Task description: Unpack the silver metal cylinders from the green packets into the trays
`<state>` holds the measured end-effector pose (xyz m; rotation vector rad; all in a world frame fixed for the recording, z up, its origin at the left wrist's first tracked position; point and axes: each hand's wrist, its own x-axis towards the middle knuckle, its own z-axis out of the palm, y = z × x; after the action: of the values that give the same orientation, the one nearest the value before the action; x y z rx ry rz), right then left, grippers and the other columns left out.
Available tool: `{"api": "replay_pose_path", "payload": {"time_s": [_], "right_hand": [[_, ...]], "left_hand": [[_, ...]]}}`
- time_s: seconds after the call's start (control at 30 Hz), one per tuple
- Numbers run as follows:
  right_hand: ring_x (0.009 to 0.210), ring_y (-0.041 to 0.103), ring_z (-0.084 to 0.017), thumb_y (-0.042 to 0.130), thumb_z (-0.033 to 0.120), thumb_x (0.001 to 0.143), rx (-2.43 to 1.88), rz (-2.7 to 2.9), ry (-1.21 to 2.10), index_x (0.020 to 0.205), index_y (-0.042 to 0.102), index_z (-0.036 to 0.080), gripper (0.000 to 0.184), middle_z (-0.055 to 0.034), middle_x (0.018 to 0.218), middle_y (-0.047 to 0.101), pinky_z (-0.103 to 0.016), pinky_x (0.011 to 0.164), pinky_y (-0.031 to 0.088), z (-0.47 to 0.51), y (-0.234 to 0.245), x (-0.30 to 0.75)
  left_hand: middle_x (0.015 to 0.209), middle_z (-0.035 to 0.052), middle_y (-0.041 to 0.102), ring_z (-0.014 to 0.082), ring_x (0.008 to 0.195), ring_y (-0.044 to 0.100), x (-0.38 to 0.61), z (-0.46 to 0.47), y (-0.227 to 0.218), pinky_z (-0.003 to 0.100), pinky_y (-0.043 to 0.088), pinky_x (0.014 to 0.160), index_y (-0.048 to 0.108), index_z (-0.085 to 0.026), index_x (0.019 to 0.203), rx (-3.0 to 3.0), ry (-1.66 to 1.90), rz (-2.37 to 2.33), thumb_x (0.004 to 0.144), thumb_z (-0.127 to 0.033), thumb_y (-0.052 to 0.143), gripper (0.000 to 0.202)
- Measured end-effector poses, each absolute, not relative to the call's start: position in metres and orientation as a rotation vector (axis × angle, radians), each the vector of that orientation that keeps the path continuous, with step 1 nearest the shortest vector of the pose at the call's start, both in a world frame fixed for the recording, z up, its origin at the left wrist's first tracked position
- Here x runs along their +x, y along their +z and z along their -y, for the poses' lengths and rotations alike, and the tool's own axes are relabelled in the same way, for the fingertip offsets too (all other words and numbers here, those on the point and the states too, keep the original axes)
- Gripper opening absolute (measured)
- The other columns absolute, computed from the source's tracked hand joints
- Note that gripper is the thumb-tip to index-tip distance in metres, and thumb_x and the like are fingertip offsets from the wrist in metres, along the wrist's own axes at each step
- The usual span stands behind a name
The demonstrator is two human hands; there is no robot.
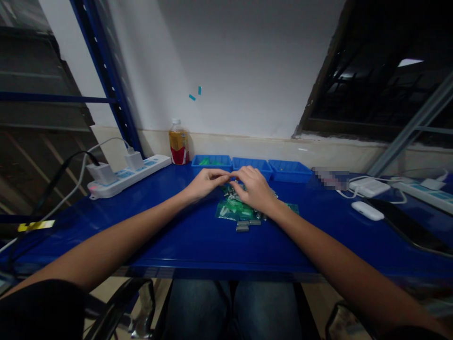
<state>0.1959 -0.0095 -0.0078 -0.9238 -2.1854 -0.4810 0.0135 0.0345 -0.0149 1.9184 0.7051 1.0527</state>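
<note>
My left hand (206, 184) and my right hand (255, 190) meet at their fingertips, just above the table in front of the blue bins. Both hands are closed in a pinch, thumbs against fingers; whatever sits between the fingertips is too small and hidden to make out. Under my right hand lies a heap of small silvery metal parts (231, 194) on green plastic bags (226, 211), partly covered by that hand. Several short grey metal pieces (242, 229) rest on the table on the near side of the bags.
Three blue bins (290, 171) line the wall, green pieces (208, 162) in the left one. A drink bottle (179, 144) stands beside them. Left is a power strip (130, 177) with plugged-in chargers; right are a white case (367, 210), a phone (406, 224), a charger and cables.
</note>
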Motion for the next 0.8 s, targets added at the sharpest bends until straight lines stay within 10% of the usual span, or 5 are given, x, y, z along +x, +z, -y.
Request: {"api": "replay_pose_path", "payload": {"time_s": [0.33,0.57,0.8], "right_hand": [[0.081,0.051,-0.021,0.049,0.025,0.089,-0.940,2.185,-0.507,0.090,0.058,0.016,0.013,-0.0071,0.085,0.061,-0.032,0.071,0.035,0.012,-0.007,0.197],[0.078,0.051,-0.020,0.038,0.027,0.095,-1.102,2.093,-0.423,0.076,0.056,0.018,0.027,-0.0071,0.077,0.059,-0.031,0.072,0.034,0.012,-0.009,0.196],[0.073,0.052,-0.019,0.034,0.029,0.096,-1.041,2.036,-0.253,0.070,0.052,0.020,0.033,-0.0049,0.071,0.058,-0.031,0.071,0.038,0.014,-0.010,0.191]], "left_hand": [[0.068,0.0038,0.064,0.0109,0.060,0.053,0.021,-0.029,-0.020,0.024,0.042,0.061,0.063,-0.012,0.070,1.918,1.002,-0.691,0.085,-0.051,0.050,0.044],[0.090,0.0063,0.064,0.0161,0.081,0.060,0.016,-0.015,-0.009,0.029,0.046,0.074,0.053,-0.013,0.114,2.488,1.109,-0.817,0.088,-0.030,0.048,0.032],[0.083,0.0050,0.063,0.0150,0.076,0.058,0.016,-0.005,-0.001,0.027,0.046,0.072,0.058,-0.014,0.097,2.698,1.190,-0.838,0.086,-0.026,0.049,0.018]]}}
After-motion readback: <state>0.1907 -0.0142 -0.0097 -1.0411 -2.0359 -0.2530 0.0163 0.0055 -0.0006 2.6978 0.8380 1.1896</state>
